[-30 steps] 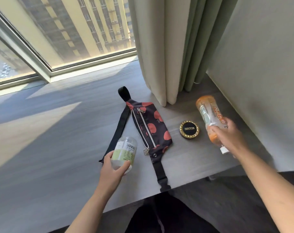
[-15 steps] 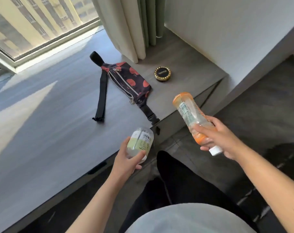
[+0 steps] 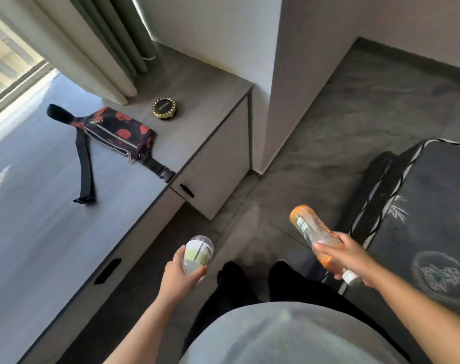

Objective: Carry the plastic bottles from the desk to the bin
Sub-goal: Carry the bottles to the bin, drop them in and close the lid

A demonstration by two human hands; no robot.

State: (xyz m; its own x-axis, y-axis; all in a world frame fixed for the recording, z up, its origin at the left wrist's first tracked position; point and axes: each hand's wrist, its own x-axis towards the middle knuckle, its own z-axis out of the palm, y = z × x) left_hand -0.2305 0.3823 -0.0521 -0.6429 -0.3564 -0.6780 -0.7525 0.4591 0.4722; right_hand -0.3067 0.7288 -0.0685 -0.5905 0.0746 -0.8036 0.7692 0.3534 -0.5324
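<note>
Grey wood-grain desk top (image 3: 52,232) fills the left side of the head camera's downward view, with dark grey floor tiles (image 3: 355,122) to the right and a white wall corner (image 3: 271,74) rising between them. Pale and green curtains (image 3: 92,46) hang at the upper left, their tops cut off by the frame edge, and only a bright sliver of window shows beside them. On the desk lies a black waist bag with red spots (image 3: 116,131), its strap trailing toward the viewer, and near it sits a round black and gold compact (image 3: 164,108) whose lid lettering is too small to read. Both bottles are off the desk, held over the floor. The person's left hand (image 3: 180,278) is closed around a clear plastic bottle with a pale green label (image 3: 198,253), seen almost end-on, so its cap is hidden behind the hand. The right hand (image 3: 352,258) grips a clear plastic bottle with orange ends (image 3: 310,229) near its white cap, base tilted up and away; the fingers cover much of its lower half. Black trouser legs (image 3: 234,287) and a grey shirt front show at the bottom. A dark mat with a pale printed pattern (image 3: 420,219) lies at the right, cut off by the frame edge. No bin shows in this view.
</note>
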